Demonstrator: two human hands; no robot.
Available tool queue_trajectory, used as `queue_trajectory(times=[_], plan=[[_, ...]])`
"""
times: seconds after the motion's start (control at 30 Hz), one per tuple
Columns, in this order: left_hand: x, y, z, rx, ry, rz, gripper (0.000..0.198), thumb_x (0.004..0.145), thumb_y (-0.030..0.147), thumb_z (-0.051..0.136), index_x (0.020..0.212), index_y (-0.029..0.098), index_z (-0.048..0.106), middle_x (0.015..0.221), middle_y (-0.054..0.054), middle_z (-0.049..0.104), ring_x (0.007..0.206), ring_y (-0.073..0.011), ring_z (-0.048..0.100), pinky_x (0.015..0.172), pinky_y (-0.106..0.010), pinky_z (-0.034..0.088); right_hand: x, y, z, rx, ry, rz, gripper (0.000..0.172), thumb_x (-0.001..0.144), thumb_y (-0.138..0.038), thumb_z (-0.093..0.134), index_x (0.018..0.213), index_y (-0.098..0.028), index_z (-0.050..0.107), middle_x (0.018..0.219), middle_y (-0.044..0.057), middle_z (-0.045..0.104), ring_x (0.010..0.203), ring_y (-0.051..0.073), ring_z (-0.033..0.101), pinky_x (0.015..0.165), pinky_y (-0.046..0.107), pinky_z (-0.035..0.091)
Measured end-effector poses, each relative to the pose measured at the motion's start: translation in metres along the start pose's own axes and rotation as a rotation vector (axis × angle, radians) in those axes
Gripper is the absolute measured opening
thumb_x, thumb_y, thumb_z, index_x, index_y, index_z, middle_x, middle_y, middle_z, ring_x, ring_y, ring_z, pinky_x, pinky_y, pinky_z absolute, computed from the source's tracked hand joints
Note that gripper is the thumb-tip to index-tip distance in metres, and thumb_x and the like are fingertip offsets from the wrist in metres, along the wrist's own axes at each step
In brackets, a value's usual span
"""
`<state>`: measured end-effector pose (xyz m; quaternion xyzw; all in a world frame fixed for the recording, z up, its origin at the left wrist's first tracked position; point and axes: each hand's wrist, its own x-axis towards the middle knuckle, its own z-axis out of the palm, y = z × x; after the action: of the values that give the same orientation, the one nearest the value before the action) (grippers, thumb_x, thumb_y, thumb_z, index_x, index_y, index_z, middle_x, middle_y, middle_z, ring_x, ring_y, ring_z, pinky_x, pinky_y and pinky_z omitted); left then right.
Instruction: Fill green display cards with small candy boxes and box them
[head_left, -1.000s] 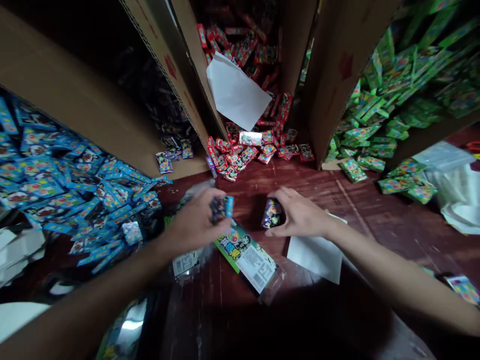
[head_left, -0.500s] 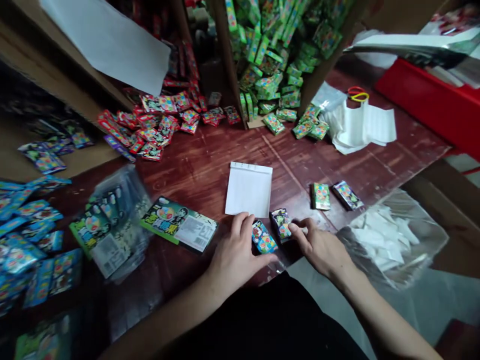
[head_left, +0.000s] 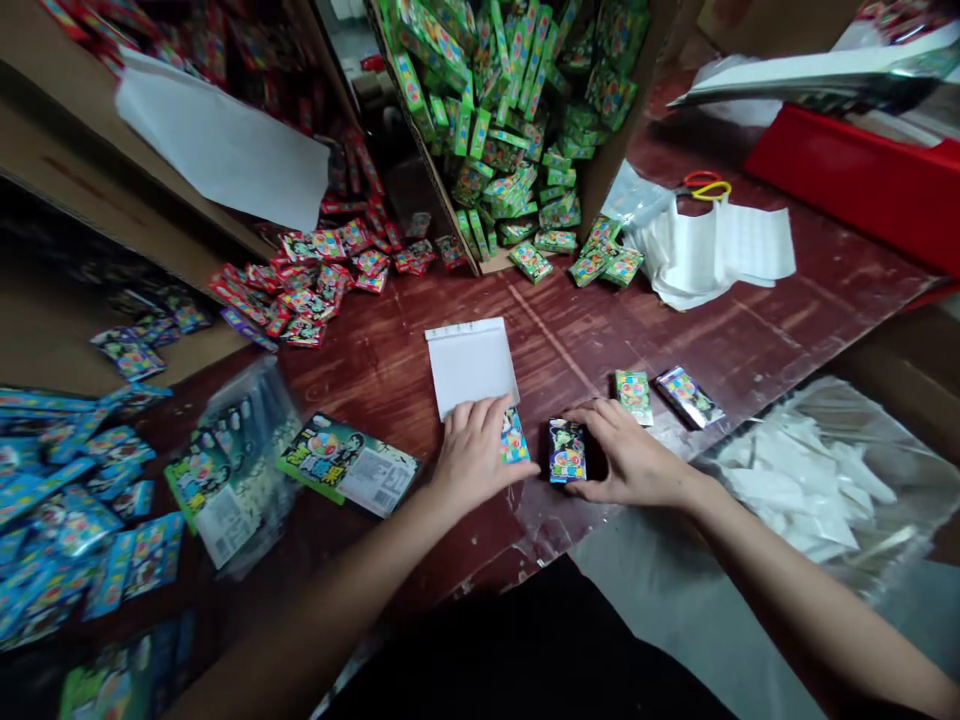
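My left hand [head_left: 474,455] has its fingers and thumb around a small blue candy packet [head_left: 514,436], partly hidden by the hand. The packet lies at the near edge of a white card tray [head_left: 474,368] with a raised flap at its far side. To the right, my right hand [head_left: 637,455] holds a dark purple candy packet [head_left: 567,452] by its right side, thumb at the near end and fingers at the far end. Beyond that hand a green packet [head_left: 634,396] and a black-and-purple packet [head_left: 689,397] lie on the table.
Cartons spill red packets [head_left: 304,285] and green packets [head_left: 529,262]. Blue packets [head_left: 75,510] pile up at left beside printed sleeves [head_left: 217,480] and a printed flat box [head_left: 352,465]. Scissors [head_left: 709,188] rest on white sheets [head_left: 694,250]. A plastic-lined bin [head_left: 810,490] holds white sachets.
My left hand has brought the blue packet up against the white tray, away from the purple one. My right hand now spans the purple packet's side, which stands straighter. The view has shifted slightly.
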<state>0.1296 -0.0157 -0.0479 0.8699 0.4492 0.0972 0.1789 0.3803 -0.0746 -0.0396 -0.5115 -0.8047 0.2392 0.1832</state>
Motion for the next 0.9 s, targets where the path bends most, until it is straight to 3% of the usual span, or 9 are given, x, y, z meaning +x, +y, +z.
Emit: queue_trajectory(times=[0.13, 0.37, 0.53, 0.63, 0.7, 0.77, 0.83, 0.9], plan=[[0.022, -0.010, -0.012, 0.067, -0.031, 0.083, 0.103, 0.063, 0.055, 0.087, 0.147, 0.021, 0.039, 0.136, -0.012, 0.057, 0.122, -0.0355, 0.046, 0.106, -0.050, 0.036, 0.009, 0.000, 0.005, -0.054, 0.030, -0.001, 0.075, 0.076, -0.056, 0.074, 0.135, -0.017, 0.050, 0.121, 0.016, 0.058, 0.109, 0.034, 0.053, 0.098, 0.052, 0.042], [0.013, -0.007, -0.008, 0.043, -0.142, 0.218, 0.115, 0.057, 0.061, 0.089, 0.151, 0.024, 0.035, 0.139, -0.012, 0.052, 0.121, -0.0335, 0.049, 0.103, -0.049, 0.039, 0.025, 0.002, 0.014, -0.124, -0.041, -0.011, 0.093, 0.077, -0.074, 0.065, 0.146, -0.015, 0.046, 0.132, 0.018, 0.057, 0.116, 0.035, 0.051, 0.104, 0.054, 0.037], [0.013, 0.006, -0.003, 0.032, -0.147, 0.206, 0.080, 0.074, 0.054, 0.080, 0.142, 0.025, 0.048, 0.134, -0.009, 0.057, 0.116, -0.0317, 0.051, 0.100, -0.048, 0.042, 0.017, 0.027, -0.031, -0.262, -0.065, 0.068, 0.107, 0.077, -0.075, 0.065, 0.158, -0.016, 0.028, 0.157, 0.021, 0.038, 0.138, 0.041, 0.038, 0.112, 0.060, 0.031], [0.016, 0.000, -0.017, 0.048, -0.105, 0.206, 0.097, 0.063, 0.071, 0.079, 0.140, 0.021, 0.050, 0.140, -0.014, 0.054, 0.122, -0.0357, 0.049, 0.104, -0.051, 0.040, -0.001, 0.053, -0.055, -0.352, -0.076, 0.125, 0.107, 0.076, -0.058, 0.074, 0.161, -0.022, 0.019, 0.163, 0.018, 0.030, 0.142, 0.043, 0.035, 0.108, 0.060, 0.037], [0.035, -0.017, -0.036, 0.103, -0.041, 0.196, 0.099, 0.065, 0.079, 0.072, 0.141, 0.021, 0.050, 0.147, -0.015, 0.049, 0.128, -0.0366, 0.046, 0.107, -0.052, 0.038, -0.010, 0.072, -0.058, -0.382, -0.097, 0.091, 0.101, 0.076, -0.044, 0.074, 0.160, -0.028, 0.021, 0.161, 0.013, 0.036, 0.139, 0.043, 0.041, 0.105, 0.060, 0.042], [0.068, -0.047, -0.064, 0.228, 0.064, 0.093, 0.076, 0.083, 0.068, 0.064, 0.141, 0.022, 0.050, 0.150, -0.013, 0.046, 0.131, -0.0344, 0.044, 0.109, -0.049, 0.036, -0.011, 0.088, -0.053, -0.365, -0.103, 0.048, 0.089, 0.079, -0.040, 0.071, 0.157, -0.034, 0.030, 0.155, 0.011, 0.047, 0.131, 0.040, 0.052, 0.099, 0.057, 0.048], [0.109, -0.087, -0.094, 0.386, 0.154, -0.142, 0.055, 0.094, 0.047, 0.058, 0.142, 0.021, 0.049, 0.149, -0.013, 0.047, 0.132, -0.0320, 0.044, 0.109, -0.045, 0.037, -0.004, 0.094, -0.044, -0.347, -0.084, 0.030, 0.072, 0.083, -0.041, 0.067, 0.151, -0.037, 0.043, 0.148, 0.011, 0.054, 0.121, 0.038, 0.060, 0.092, 0.053, 0.052], [0.146, -0.128, -0.120, 0.477, 0.206, -0.382, 0.050, 0.093, 0.040, 0.060, 0.138, 0.018, 0.051, 0.143, -0.015, 0.051, 0.131, -0.0328, 0.044, 0.110, -0.044, 0.037, 0.007, 0.089, -0.036, -0.359, -0.052, 0.049, 0.057, 0.087, -0.050, 0.063, 0.141, -0.037, 0.055, 0.143, 0.011, 0.058, 0.112, 0.037, 0.065, 0.087, 0.052, 0.055]])
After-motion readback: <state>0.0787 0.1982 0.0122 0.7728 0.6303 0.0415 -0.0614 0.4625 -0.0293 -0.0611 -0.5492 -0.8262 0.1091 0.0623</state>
